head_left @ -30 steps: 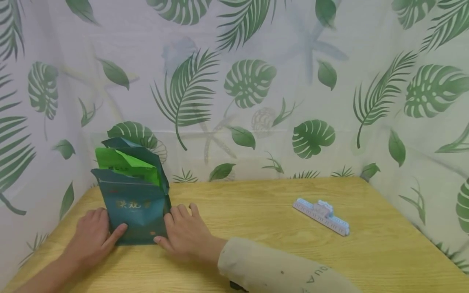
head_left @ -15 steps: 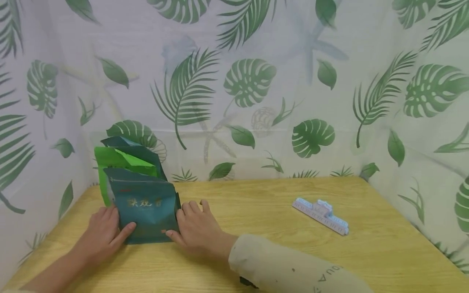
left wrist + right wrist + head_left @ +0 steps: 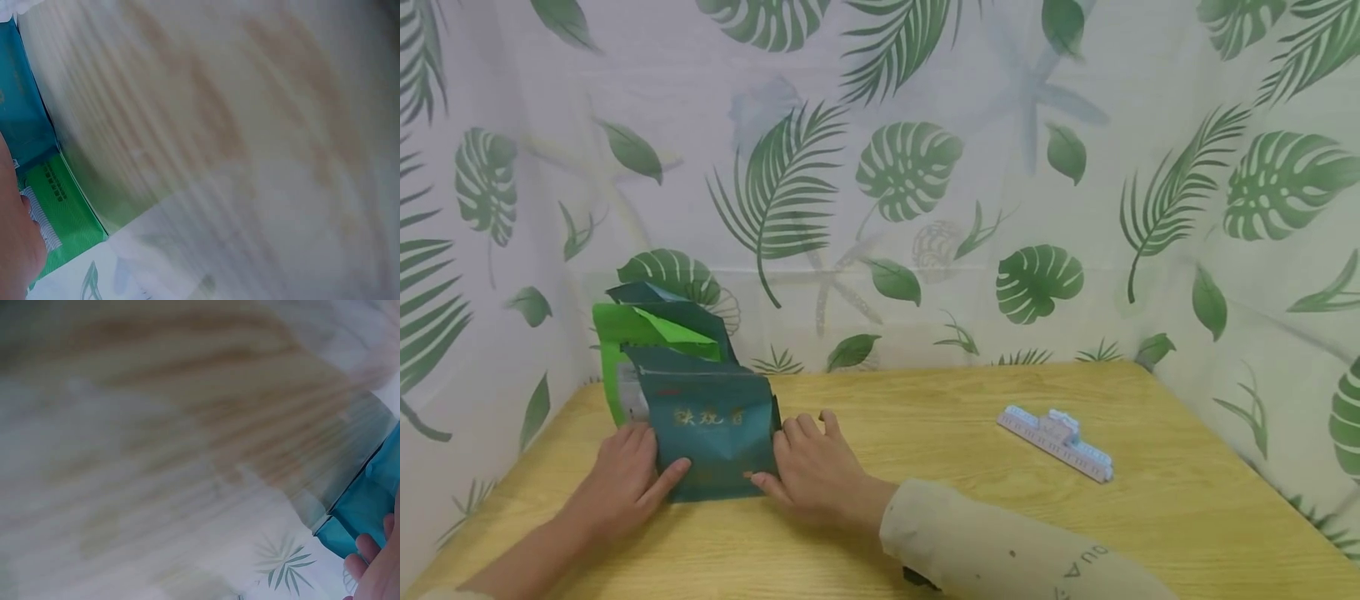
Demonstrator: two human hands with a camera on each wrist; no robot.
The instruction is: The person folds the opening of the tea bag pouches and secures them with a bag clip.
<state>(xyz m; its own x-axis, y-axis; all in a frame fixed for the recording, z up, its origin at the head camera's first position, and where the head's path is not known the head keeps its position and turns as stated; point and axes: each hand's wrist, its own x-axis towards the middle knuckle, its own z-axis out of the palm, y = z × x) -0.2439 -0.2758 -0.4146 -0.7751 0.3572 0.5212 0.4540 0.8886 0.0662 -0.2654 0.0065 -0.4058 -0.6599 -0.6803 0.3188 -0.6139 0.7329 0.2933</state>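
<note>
A dark teal tea pouch [image 3: 718, 446] with gold lettering stands upright on the table, front of the group. My left hand [image 3: 625, 479] holds its left side, thumb laid across the front face. On the opposite side my right hand [image 3: 816, 467] grips the lower right edge, thumb at the front corner. Close behind stand a bright green pouch [image 3: 613, 354] and a second dark teal pouch [image 3: 703, 321], both partly hidden. In the left wrist view the green pouch [image 3: 65, 209] shows beyond my left hand [image 3: 19, 237]. My right hand [image 3: 378, 569] touches teal packaging [image 3: 362, 506] in the right wrist view.
A pale pink and blue clip [image 3: 1060, 443] with a long ruler-like bar lies on the right side of the wooden table [image 3: 955, 517]. Leaf-printed cloth [image 3: 880, 208] hangs behind the table and at both sides.
Both hands have shifted right, carrying the front teal pouch away from the others. More of the green pouch's left side now shows. The green pouch, rear teal pouch and clip have stayed put.
</note>
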